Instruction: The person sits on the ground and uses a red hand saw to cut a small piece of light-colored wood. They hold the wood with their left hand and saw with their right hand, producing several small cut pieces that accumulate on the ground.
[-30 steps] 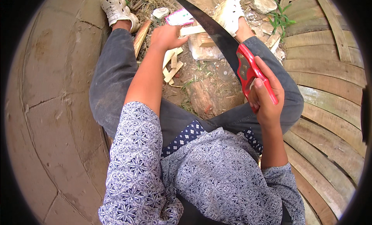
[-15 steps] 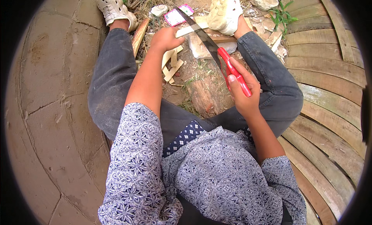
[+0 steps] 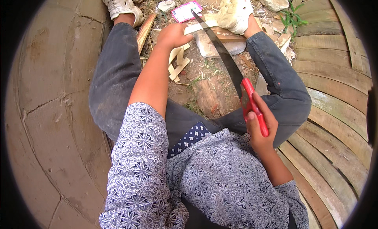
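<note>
My right hand (image 3: 263, 130) is closed round the red handle of a handsaw (image 3: 225, 57). Its dark blade slants up and to the left, lying across a pale wooden strip (image 3: 192, 28) in view. The near end of that strip is in the closed fingers of my left hand (image 3: 173, 36). Toward its other end the strip reaches my right shoe (image 3: 232, 14), a white clog. Below it sit a brown piece of wood (image 3: 230, 38) and a whitish stone block (image 3: 208, 49). Whether the saw teeth touch the strip is hard to see.
Short offcuts of wood (image 3: 180, 68) lie beside my left wrist. A pink and white packet (image 3: 187, 11) rests beyond the blade tip. Curved wooden planks (image 3: 327, 73) line the right side; a cracked brown surface (image 3: 51, 110) spans the left. A rock (image 3: 275, 1) sits at the far right.
The saw has been drawn back toward my body and to the right, with my right hand on its handle. My left hand still holds the strip.
</note>
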A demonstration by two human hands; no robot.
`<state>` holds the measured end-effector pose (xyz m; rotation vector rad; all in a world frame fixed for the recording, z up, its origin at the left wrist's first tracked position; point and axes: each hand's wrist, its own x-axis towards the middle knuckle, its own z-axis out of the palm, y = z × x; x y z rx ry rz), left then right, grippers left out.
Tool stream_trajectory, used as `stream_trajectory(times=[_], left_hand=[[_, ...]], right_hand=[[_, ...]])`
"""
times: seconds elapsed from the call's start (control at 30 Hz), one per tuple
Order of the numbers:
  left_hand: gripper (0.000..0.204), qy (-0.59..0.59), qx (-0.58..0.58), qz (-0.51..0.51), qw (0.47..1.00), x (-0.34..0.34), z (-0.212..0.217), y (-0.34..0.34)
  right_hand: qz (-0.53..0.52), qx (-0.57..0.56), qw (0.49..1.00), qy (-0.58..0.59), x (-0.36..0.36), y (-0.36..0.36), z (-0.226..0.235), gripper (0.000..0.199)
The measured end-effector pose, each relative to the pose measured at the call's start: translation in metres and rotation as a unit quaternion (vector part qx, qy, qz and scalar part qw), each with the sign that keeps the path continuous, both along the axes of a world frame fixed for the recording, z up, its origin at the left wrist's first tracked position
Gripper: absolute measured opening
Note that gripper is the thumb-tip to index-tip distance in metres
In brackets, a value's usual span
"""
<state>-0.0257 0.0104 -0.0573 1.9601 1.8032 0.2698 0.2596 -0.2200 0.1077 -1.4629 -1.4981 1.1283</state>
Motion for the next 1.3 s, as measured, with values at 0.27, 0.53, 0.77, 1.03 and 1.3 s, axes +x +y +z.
stream_trajectory(times=[0.27,0.53,0.77,1.03,1.3], left_hand=[[0.044,0.046,-0.008,-0.015,0.999,0.002,0.015,0.006],[0.042,-0.027,-0.03,0.002,0.999,0.011,-0.002,-0.002],[0.043,0.028,-0.034,0.01,0.999,0.011,0.013,-0.009],[0.043,0.033,-0.025,0.002,0.999,0.01,0.009,-0.002],[0.045,0.016,-0.007,-0.006,1.0,0.013,-0.001,-0.004]], right_hand=[[0.016,0.088,0.994,0.057,-0.083,0.12,-0.043,0.038],[-0.001,0.049,0.999,0.008,-0.032,0.031,-0.035,0.037],[0.024,0.068,0.997,0.001,-0.029,0.045,-0.022,0.037],[0.023,0.115,0.993,0.025,-0.052,0.082,-0.055,0.034],[-0.02,-0.03,0.999,-0.002,0.022,-0.02,-0.028,0.032]])
